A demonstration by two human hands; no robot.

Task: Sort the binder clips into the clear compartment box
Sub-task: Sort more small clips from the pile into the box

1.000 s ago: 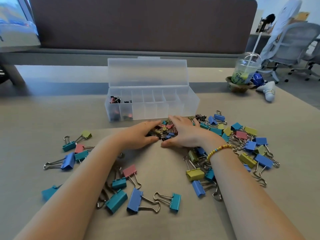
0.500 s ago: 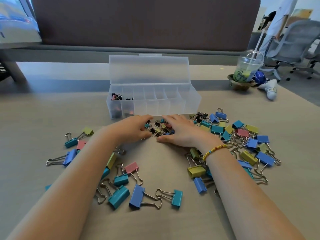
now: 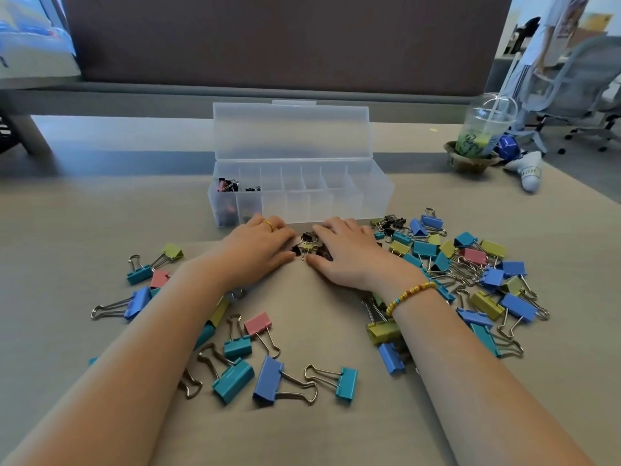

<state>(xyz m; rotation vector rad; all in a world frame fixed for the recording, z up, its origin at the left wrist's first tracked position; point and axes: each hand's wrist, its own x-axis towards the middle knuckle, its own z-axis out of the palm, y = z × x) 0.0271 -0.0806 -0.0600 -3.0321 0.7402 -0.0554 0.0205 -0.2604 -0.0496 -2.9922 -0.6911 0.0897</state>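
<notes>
The clear compartment box (image 3: 376,193) stands open at the table's middle, lid raised, with small clips in its two leftmost compartments. Just in front of it lies a heap of small clips (image 3: 307,246). My left hand (image 3: 258,245) and my right hand (image 3: 346,252) lie palm down on either side of that heap, fingers cupped around it. Large coloured binder clips are spread on the right (image 3: 470,264), on the left (image 3: 141,287) and near me (image 3: 268,378).
A plastic cup with a straw (image 3: 484,129) sits in a holder at the back right, beside a blue ball and a white sock-like object (image 3: 529,171). A dark partition runs behind the table. An office chair and a person stand at the far right.
Both hands have slid forward with the heap of small clips, toward the front wall of the box. The large clips lie as before.
</notes>
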